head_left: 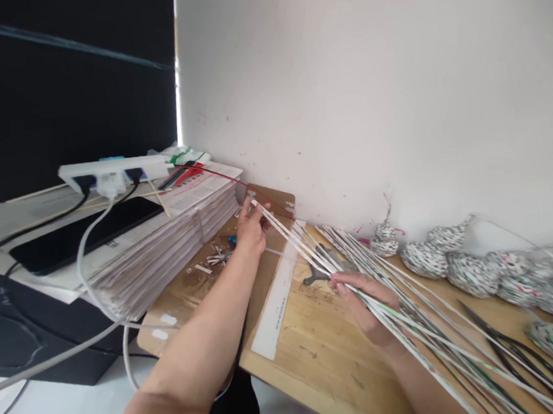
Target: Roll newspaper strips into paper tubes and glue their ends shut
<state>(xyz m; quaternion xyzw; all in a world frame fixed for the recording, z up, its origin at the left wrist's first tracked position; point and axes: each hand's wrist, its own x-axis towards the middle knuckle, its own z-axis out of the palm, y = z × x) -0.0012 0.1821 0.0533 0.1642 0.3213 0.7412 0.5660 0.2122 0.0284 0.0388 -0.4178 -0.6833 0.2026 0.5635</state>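
Observation:
Several thin white paper sticks (pixel 291 236) stretch between my two hands. My left hand (pixel 253 225), over the brown cardboard, pinches their far ends. Around their middle, my right hand (pixel 365 302) is closed above the wooden table (pixel 316 350), and the sticks run on past it to the lower right. More paper sticks (pixel 366 251) lie in a loose bundle on the table behind and beside my right hand. A grey metal tool (pixel 316 274) lies partly hidden under the sticks.
Black scissors (pixel 522 353) and woven paper pieces (pixel 473 273) lie at the right by the wall. At the left, a stack of paper (pixel 166 260) bears a phone (pixel 91 234) and a power strip (pixel 115 168) with cables. Paper scraps (pixel 219 255) lie on the cardboard (pixel 188 297).

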